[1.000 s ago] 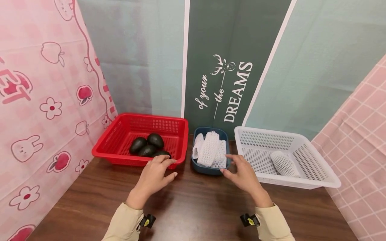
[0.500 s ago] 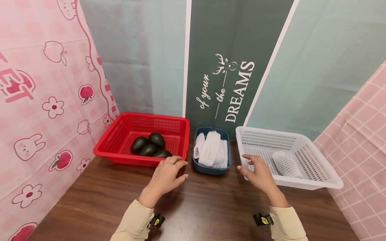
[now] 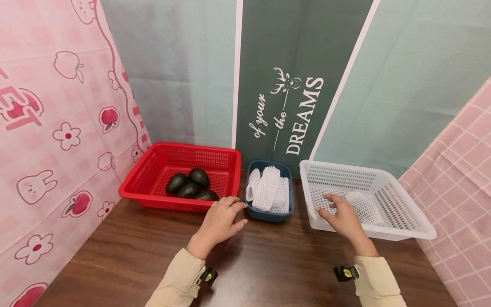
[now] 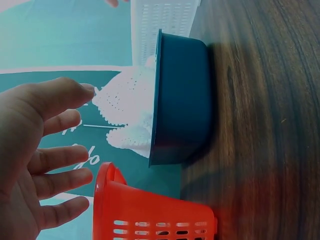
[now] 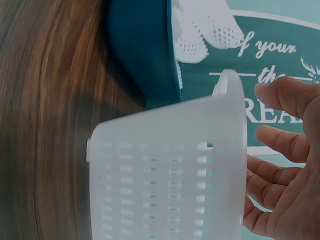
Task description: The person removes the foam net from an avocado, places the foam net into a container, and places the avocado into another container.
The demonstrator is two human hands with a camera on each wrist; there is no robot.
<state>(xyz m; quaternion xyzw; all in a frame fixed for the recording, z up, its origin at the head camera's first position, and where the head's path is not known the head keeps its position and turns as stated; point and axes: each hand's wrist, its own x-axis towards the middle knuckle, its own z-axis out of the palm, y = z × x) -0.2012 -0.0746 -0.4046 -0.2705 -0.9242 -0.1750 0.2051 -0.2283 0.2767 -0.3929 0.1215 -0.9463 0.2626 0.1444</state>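
My left hand (image 3: 222, 218) hovers between the red basket (image 3: 172, 204) and the small blue box (image 3: 270, 217), fingers relaxed and holding nothing. Several dark avocados (image 3: 189, 190) lie in the red basket. White foam net sleeves (image 3: 266, 189) fill the blue box and stick up past its rim in the left wrist view. My right hand (image 3: 345, 219) is over the front rim of the white basket (image 3: 391, 233), thumb and fingers spread apart with nothing between them. Inside that basket rests one plump white foam net (image 3: 364, 209), partly hidden by the hand; its contents do not show.
All three containers stand in a row at the back of the brown wooden table (image 3: 268, 264). Behind them hangs a green cloth (image 3: 284, 51) with white lettering. Pink patterned cloths line the left side (image 3: 69, 170) and the right side (image 3: 460, 192).
Both hands have moved right: the left from the red basket's front edge toward the blue box, the right from the blue box to over the white basket. The avocados and foam nets stay put.
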